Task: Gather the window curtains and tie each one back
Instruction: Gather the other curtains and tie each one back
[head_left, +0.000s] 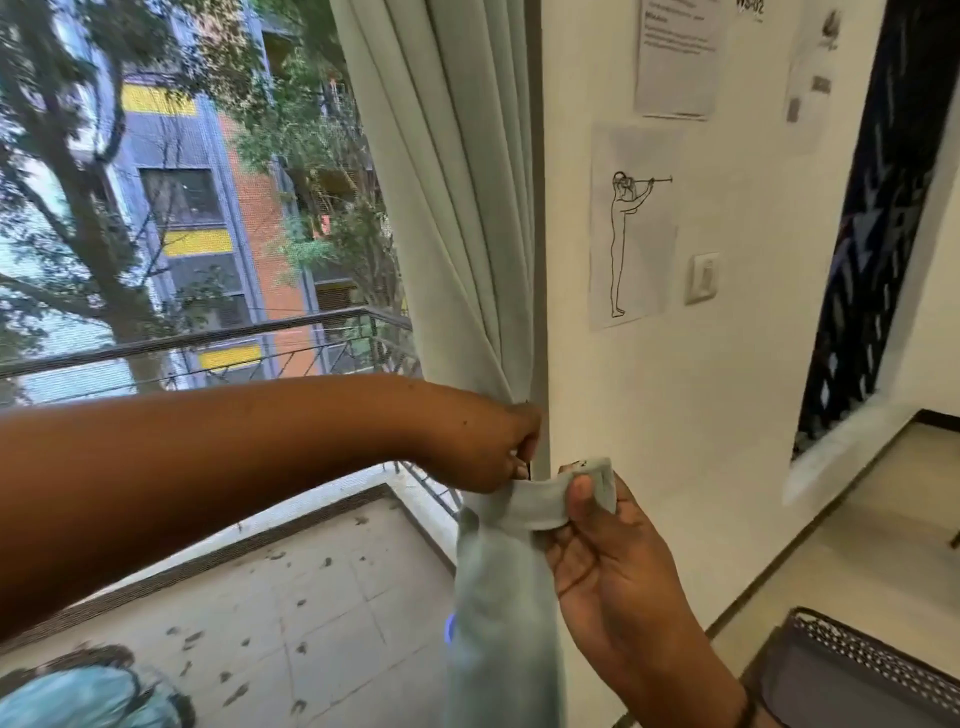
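Left hand (493, 447) first: reaching across from the left edge, fingers curled and pinching the gathered waist of the pale grey-green fabric curtain (457, 208) hard against the edge of the white wall (727, 364); exactly what the fingertips grip, curtain alone or also the near end of the band, cannot be told. Bunched into tight pleats above that grip, hanging as one narrow column below it, at the right side of the window, with the metal balcony railing (208, 343) and leaf-strewn tiled balcony floor (311, 597) beyond the glass. Next, just to the right, the flat strip of matching grey-green cloth tie-back (550, 501), stretched from the left hand across the front of the bundle. Then right hand (613, 551), palm up, thumb pressed down on the free end of that strip, pinching it against the fingers. Further right on the wall: a line drawing of a standing figure on white paper (631, 228), a white wall switch (702, 278), and low at the corner a dark perforated-metal basket (852, 670). Probably mid-wrap, band not yet fastened. Likely risks: easing the left pinch too soon would let the pleats spill and the bundle fan out; a slack pull on the strip would leave a loose loop sliding down the column; no hook visible, so fumbling for an anchor behind the fabric could cost the thumb's hold.
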